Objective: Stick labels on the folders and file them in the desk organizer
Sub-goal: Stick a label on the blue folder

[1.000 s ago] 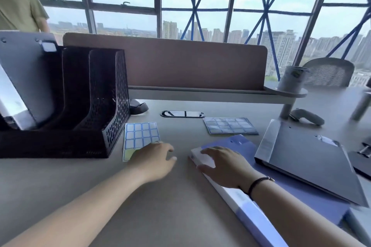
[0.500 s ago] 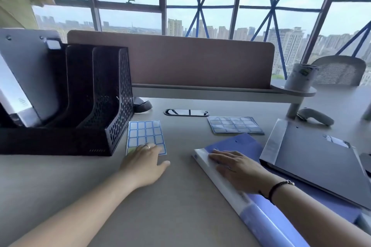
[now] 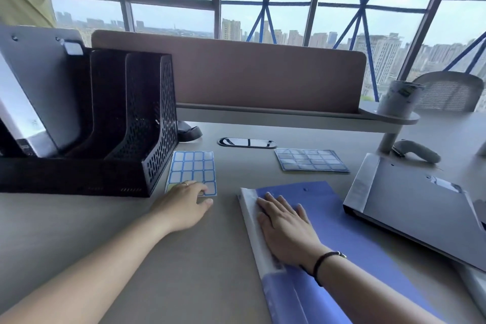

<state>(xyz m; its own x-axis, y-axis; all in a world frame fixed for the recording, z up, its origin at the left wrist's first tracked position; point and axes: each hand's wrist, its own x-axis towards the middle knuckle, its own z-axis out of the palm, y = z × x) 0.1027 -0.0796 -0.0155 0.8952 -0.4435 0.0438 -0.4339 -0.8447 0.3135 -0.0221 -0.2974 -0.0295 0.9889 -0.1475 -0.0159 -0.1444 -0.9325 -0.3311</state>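
- Head view, left hand (image 3: 184, 205): fingers rest on the near edge of the label sheet (image 3: 192, 171). They curl down slightly onto the lowest row; whether a label is pinched cannot be told.
- Head view, label sheet: lies flat on the desk (image 3: 131, 244), just beside the organizer's (image 3: 147, 126) right wall.
- Head view, right hand (image 3: 286, 229): laid flat, fingers straight and close together, pressing on the spine edge of the blue folder (image 3: 342, 223).
- Head view, blue folder: lies flat on the desk, spine toward the left hand. Its far right corner sits under the grey folder (image 3: 420, 218).
- Head view, grey folder: lies closed, right of the blue folder.
- Head view, organizer: black mesh, at the desk's left. One grey folder stands tilted in its leftmost visible slot; the two slots to the right hold nothing visible.
- Head view, second sheet (image 3: 310, 160): lies farther back, near the cable port (image 3: 247, 142).
- Head view, partition (image 3: 236, 73): stands behind the desk, before the window.
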